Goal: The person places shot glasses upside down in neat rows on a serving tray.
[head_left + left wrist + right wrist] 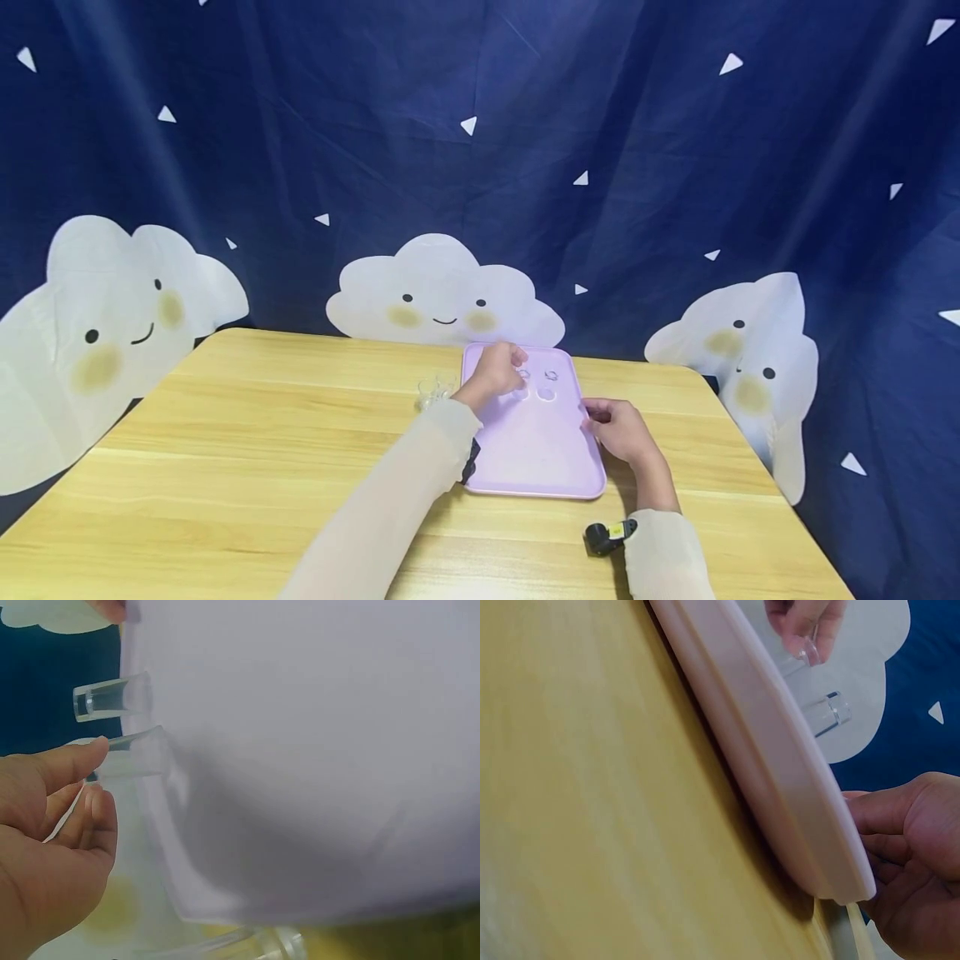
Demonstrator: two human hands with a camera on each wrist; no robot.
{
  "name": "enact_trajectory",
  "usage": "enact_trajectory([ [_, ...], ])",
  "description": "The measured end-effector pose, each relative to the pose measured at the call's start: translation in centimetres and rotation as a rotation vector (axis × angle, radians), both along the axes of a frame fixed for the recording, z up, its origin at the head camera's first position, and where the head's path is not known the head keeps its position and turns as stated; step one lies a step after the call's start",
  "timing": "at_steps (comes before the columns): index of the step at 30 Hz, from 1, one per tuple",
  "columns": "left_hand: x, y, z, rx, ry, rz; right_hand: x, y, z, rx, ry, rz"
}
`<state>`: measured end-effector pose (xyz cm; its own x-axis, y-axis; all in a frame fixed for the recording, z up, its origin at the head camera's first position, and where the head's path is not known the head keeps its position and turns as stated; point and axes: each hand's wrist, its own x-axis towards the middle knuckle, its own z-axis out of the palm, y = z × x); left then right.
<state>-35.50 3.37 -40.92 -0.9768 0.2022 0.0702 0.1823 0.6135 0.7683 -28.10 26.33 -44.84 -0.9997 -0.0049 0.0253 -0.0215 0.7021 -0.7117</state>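
A lilac tray (536,454) with rounded corners lies on the wooden table. Near its far end two small clear cups stand side by side, wider ends on the tray. My left hand (495,372) pinches the top end of the left cup (139,756) between thumb and fingers, and that cup's wider end meets the tray. Just right of it is the other cup (551,377), which no hand touches. At the tray's right edge my right hand (922,847) grips the rim, a fingertip lapping over it and the other fingers curled against the side.
Several more clear cups (435,390) are clustered on the table (247,450) left of the tray, close to my left forearm. Behind the table's far edge hangs a dark blue curtain (390,150) with clouds. Black wrist cameras are worn on both arms.
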Motion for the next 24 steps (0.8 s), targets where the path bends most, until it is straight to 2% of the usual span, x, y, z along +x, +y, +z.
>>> enact_trajectory([
  [6,-0.2,-0.3,1.4,-0.006,0.05,-0.051,-0.1,0.1,-0.1,-0.003,-0.006,-0.006],
  [13,-0.1,-1.3,3.3,0.03,0.093,-0.114,-0.1,0.1,-0.2,-0.009,-0.009,-0.005],
  [20,0.6,-2.8,5.2,0.021,0.12,-0.124,-0.1,0.1,-0.2,-0.008,-0.008,0.0],
  [24,0.8,-3.8,5.6,-0.002,0.136,-0.136,-0.1,0.1,-0.2,-0.005,-0.004,0.002],
])
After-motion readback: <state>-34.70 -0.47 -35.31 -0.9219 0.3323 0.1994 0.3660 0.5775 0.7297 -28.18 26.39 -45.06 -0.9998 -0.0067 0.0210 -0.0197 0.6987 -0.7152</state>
